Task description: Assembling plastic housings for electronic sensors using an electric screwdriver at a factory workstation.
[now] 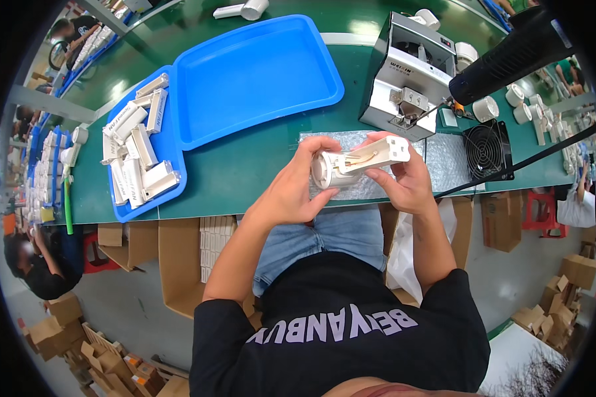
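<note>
Between my two hands, above the front edge of the green bench, is a white handheld fan housing with a round head and a straight, open handle; thin wires show inside it. My left hand is closed around the round head, fingers over the far side and thumb below. The handle end is gripped by my right hand, its thumb on the near edge. Beneath them lies a sheet of bubble wrap. White handle shells are heaped in a small blue tray to the left.
A large blue tray lies behind my hands. Back right stands a grey metal machine, beside a black tool on an arm. A black fan and a black cable are to the right. Cardboard boxes sit below the bench.
</note>
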Tool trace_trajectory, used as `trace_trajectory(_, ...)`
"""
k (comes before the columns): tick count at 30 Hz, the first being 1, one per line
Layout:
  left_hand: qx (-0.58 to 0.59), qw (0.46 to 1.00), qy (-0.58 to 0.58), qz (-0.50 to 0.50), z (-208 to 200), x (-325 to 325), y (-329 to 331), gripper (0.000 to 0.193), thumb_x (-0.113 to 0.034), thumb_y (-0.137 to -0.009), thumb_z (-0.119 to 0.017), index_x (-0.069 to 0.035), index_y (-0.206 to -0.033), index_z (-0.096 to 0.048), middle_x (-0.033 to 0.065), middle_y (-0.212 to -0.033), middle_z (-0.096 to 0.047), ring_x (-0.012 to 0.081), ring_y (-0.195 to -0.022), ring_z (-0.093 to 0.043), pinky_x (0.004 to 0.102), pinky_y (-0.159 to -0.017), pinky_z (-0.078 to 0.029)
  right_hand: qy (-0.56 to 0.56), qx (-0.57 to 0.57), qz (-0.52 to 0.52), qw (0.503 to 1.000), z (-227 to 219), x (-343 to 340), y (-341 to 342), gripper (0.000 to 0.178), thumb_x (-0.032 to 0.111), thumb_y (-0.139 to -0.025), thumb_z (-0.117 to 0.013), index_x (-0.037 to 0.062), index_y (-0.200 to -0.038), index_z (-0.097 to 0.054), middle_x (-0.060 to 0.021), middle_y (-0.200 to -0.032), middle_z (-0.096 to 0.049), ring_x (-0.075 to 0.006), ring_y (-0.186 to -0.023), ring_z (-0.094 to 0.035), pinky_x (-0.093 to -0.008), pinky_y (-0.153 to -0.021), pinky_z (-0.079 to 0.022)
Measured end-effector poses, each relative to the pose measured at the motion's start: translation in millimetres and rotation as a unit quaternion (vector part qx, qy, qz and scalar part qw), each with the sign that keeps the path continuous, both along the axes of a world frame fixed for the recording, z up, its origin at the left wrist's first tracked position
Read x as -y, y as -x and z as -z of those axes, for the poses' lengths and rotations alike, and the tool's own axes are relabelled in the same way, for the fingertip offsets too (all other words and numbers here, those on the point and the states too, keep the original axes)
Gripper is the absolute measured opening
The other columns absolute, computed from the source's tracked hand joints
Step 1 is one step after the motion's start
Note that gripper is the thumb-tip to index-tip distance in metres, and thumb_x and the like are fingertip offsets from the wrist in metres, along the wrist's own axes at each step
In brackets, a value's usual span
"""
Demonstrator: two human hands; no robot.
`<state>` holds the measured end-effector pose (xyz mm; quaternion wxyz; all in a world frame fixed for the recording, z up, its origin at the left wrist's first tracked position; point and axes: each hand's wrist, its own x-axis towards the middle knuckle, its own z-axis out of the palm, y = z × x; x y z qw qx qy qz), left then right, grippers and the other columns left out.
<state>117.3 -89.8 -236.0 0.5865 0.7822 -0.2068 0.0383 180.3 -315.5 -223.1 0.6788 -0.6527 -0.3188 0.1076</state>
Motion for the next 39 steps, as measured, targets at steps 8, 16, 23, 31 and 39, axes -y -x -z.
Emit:
trace_trajectory(8, 0.009, 0.999, -0.015, -0.031, 7, 1, -3, 0.069, 0.005, -0.074, -0.072, -0.004, -0.135, -0.043, 0.0172, -0.135, -0.051, 0.0344, -0.139, -0.039, 0.0421, -0.114, -0.032, 0.124, 0.186, 0.012, 0.975, -19, -6, -6, 0.051, 0.002, -0.081, -0.073, 0.0040, -0.129, -0.056, -0.0132, -0.122, -0.064, -0.0294, -0.107, -0.064, -0.0353, -0.092, -0.050)
trace_trajectory(16, 0.018, 0.997, -0.006, -0.077, 9, -2, 5, 0.066, 0.002, -0.075, -0.073, -0.005, -0.135, -0.048, 0.0170, -0.138, -0.051, 0.0350, -0.134, -0.045, 0.0421, -0.109, -0.040, 0.215, 0.276, -0.001, 0.937, -39, -25, -8, 0.050, 0.004, -0.079, -0.073, 0.0029, -0.126, -0.056, -0.0166, -0.113, -0.065, -0.0348, -0.101, -0.063, -0.0385, -0.085, -0.051)
trace_trajectory(23, -0.002, 0.997, -0.020, -0.074, 12, -3, 7, 0.068, -0.001, -0.075, -0.075, -0.002, -0.137, -0.047, 0.0193, -0.139, -0.050, 0.0374, -0.128, -0.050, 0.0412, -0.105, -0.043, 0.198, 0.214, 0.026, 0.956, -34, -35, -2, 0.047, 0.006, -0.077, -0.075, 0.0022, -0.121, -0.057, -0.0146, -0.097, -0.065, -0.0325, -0.085, -0.065, -0.0371, -0.074, -0.053)
trace_trajectory(31, -0.043, 0.995, -0.025, -0.083, 7, -7, 7, 0.063, -0.005, -0.076, -0.076, -0.001, -0.133, -0.051, 0.0208, -0.135, -0.053, 0.0390, -0.122, -0.054, 0.0410, -0.099, -0.047, 0.224, 0.283, 0.042, 0.932, -37, -47, -4, 0.046, 0.009, -0.076, -0.076, 0.0051, -0.119, -0.060, -0.0137, -0.094, -0.066, -0.0330, -0.081, -0.066, -0.0374, -0.068, -0.053)
trace_trajectory(39, -0.032, 0.993, -0.031, -0.106, 12, -8, 7, 0.041, -0.006, -0.074, -0.077, 0.000, -0.112, -0.062, 0.0172, -0.107, -0.065, 0.0317, -0.094, -0.064, 0.0380, -0.083, -0.050, 0.195, 0.288, 0.021, 0.937, -29, -50, -4, 0.043, 0.013, -0.080, -0.071, 0.0076, -0.120, -0.057, -0.0110, -0.097, -0.063, -0.0338, -0.081, -0.065, -0.0413, -0.065, -0.053)
